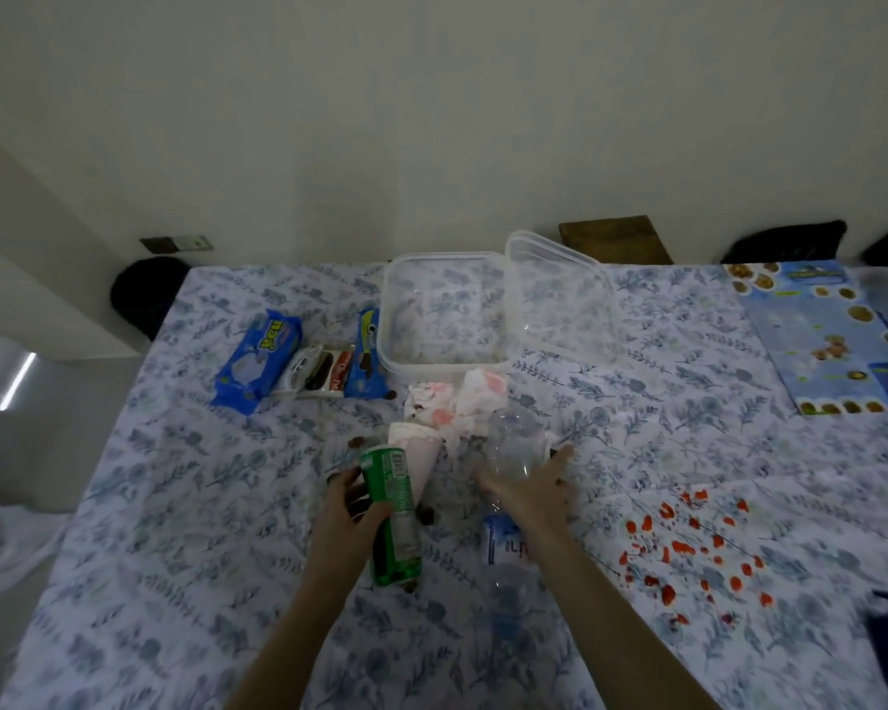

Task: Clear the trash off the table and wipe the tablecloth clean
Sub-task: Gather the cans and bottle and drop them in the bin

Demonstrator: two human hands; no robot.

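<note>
On tablecloth [185, 530]: left grip [350, 507] wraps green can [395, 504]; right grip [531, 497] over clear bottle [514, 443], closure unclear.

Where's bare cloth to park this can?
Free: the tablecloth left of the left hand holding the can, nearer than the blue wrapper; also between the lid and blue mat. Crowded: around the tissues and bottle.

Tablecloth [175, 504] w/ wrappers [257, 361], tub [388, 320], red stains [688, 550].
</note>
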